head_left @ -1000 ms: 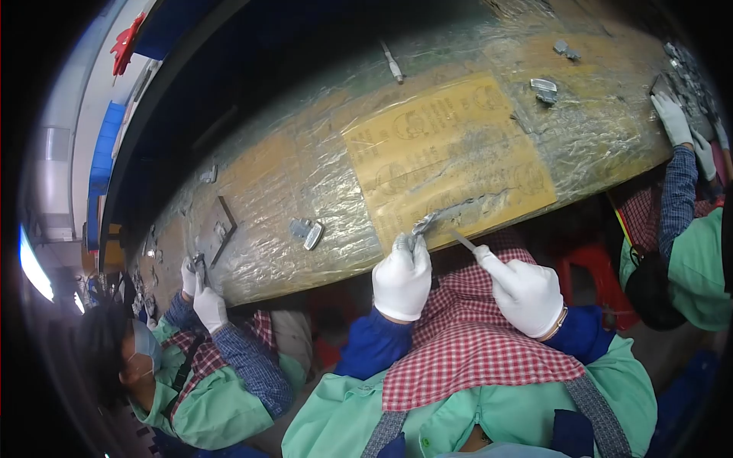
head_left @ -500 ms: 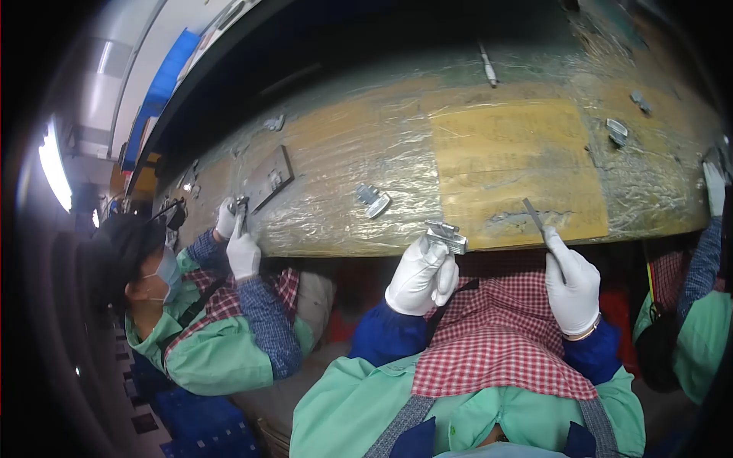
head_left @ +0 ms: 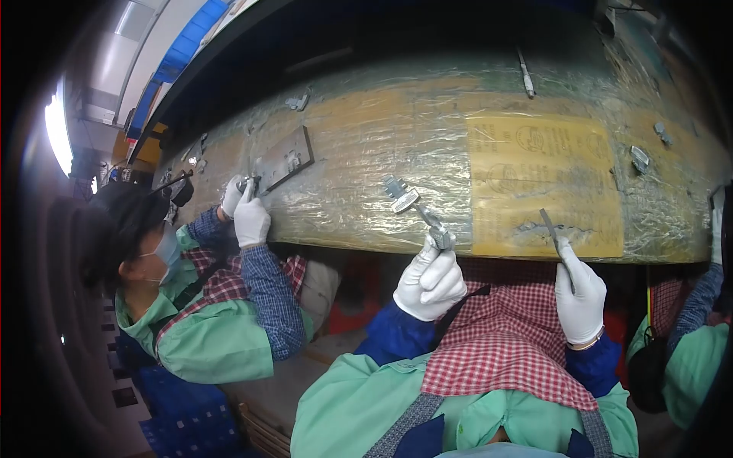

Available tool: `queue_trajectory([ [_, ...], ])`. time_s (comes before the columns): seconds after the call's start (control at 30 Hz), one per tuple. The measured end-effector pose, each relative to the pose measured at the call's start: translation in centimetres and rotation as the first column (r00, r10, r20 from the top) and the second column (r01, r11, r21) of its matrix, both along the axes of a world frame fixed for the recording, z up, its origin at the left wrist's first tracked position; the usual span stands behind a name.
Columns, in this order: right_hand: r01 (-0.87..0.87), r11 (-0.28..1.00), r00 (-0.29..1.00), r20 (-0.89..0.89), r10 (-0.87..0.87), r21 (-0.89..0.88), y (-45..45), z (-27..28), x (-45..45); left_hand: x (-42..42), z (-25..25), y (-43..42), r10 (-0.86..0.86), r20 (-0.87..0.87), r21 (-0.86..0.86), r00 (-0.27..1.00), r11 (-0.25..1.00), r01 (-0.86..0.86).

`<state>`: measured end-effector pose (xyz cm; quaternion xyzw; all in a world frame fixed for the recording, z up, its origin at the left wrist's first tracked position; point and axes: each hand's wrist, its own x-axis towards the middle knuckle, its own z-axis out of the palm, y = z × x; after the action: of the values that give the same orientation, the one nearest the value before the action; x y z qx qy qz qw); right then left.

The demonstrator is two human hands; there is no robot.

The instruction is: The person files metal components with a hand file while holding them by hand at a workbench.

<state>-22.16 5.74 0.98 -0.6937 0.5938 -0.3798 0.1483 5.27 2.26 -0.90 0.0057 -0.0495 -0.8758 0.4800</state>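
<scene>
In the head view my left hand (head_left: 430,286), in a white glove, grips a small grey metal part (head_left: 439,233) between thumb and fingers at the table's front edge. The part points up and away to the left. A similar metal part (head_left: 400,194) lies on the table just beyond it. My right hand (head_left: 580,298), also gloved, is closed round a narrow flat file (head_left: 547,223), its blade pointing up over the yellow sheet (head_left: 546,164). File and held part are apart. The file's handle end is hidden in my glove.
A plastic-covered table (head_left: 366,137) spans the view. Small metal pieces (head_left: 640,159) lie at right, and a white pen-like tool (head_left: 527,80) at the back. On the left a co-worker (head_left: 206,305) handles a part beside a dark plate (head_left: 286,162); another person's sleeve (head_left: 699,305) shows at right.
My left hand has turned the metal part from lying crosswise to pointing away from me. The file stays in my right hand. The view has shifted, moving the table things rightward.
</scene>
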Motion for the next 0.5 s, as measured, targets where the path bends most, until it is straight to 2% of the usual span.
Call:
queue_trajectory([
  [0.07, 0.004, 1.0, 1.0, -0.023, -0.003, 0.016, -0.3, 0.5, 0.1, 0.5, 0.5, -0.3, 0.051, 0.092, 0.082, 0.994, 0.995, -0.058],
  [0.1, 0.023, 1.0, 1.0, 0.007, -0.023, -0.014, -0.8, 0.5, 0.2, 1.0, 1.0, -0.5, 0.101, 0.139, 0.231, 0.985, 0.964, -0.131],
  [0.13, 0.055, 0.998, 0.998, -0.04, -0.056, -0.03, -1.2, 0.6, -0.1, 1.8, 0.9, -1.2, 0.118, 0.057, 0.227, 0.991, 0.965, -0.128],
  [0.17, 0.098, 0.994, 0.994, -0.054, -0.096, 0.042, -1.3, 0.7, -0.9, 2.7, 1.0, -1.9, 0.195, -0.01, 0.268, 0.981, 0.945, -0.185],
  [0.2, 0.121, 0.992, 0.99, -0.07, -0.118, 0.032, -1.9, 1.2, -1.6, 3.2, 1.9, -2.6, 0.284, 0.044, 0.294, 0.958, 0.913, -0.284],
  [0.23, 0.157, 0.988, 0.979, -0.129, -0.155, 0.002, -2.7, 1.3, -2.7, 4.5, 0.9, -3.3, 0.315, 0.074, 0.192, 0.946, 0.926, -0.324],
  [0.3, 0.232, 0.971, 0.936, -0.255, -0.241, -0.066, -4.7, 1.1, -5.5, 5.0, 1.9, -3.6, 0.344, 0.125, 0.14, 0.93, 0.922, -0.36],
  [0.33, 0.262, 0.957, 0.932, -0.226, -0.284, -0.122, -5.8, 1.1, -6.8, 5.1, 1.4, -3.5, 0.36, 0.141, 0.073, 0.922, 0.925, -0.373],
  [0.37, 0.287, 0.942, 0.928, -0.195, -0.319, -0.175, -6.9, 1.3, -7.9, 4.9, 0.9, -3.0, 0.365, 0.216, 0.078, 0.906, 0.918, -0.388],
  [0.4, 0.333, 0.935, 0.91, -0.216, -0.353, -0.124, -7.9, 1.8, -9.1, 3.9, 1.1, -2.6, 0.375, 0.287, 0.084, 0.882, 0.907, -0.413],
  [0.47, 0.34, 0.924, 0.885, -0.272, -0.377, -0.175, -10.5, 2.6, -11.5, 2.4, 1.0, -2.0, 0.254, 0.36, 0.084, 0.898, 0.95, -0.302],
  [0.5, 0.33, 0.918, 0.887, -0.262, -0.381, -0.219, -11.7, 2.0, -13.0, 1.9, 0.4, -1.6, 0.23, 0.452, 0.039, 0.862, 0.96, -0.277],
])
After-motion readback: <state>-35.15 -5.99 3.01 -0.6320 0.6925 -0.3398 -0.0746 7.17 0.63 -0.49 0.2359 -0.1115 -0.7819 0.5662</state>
